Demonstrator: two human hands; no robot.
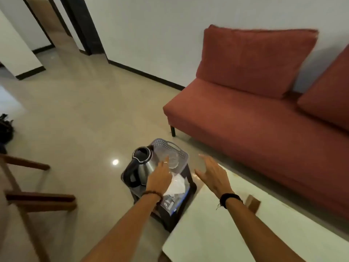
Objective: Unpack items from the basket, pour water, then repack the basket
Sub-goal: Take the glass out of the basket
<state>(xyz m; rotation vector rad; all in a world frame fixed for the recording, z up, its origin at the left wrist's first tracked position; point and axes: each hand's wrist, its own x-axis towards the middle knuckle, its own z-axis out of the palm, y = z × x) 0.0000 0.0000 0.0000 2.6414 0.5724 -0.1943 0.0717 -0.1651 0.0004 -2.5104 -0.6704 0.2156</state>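
Left hand (160, 173), fingers extended, reaches into the basket (178, 151) toward a glass (172, 159); right hand (212, 173) hovers open just beside, holding nothing; kettle (141, 165) stands left of the left hand; the glass likely light, slippery, fragile, best gripped around its wall.

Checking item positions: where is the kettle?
In the head view, the kettle stands low centre, just left of the basket, beside the left hand.
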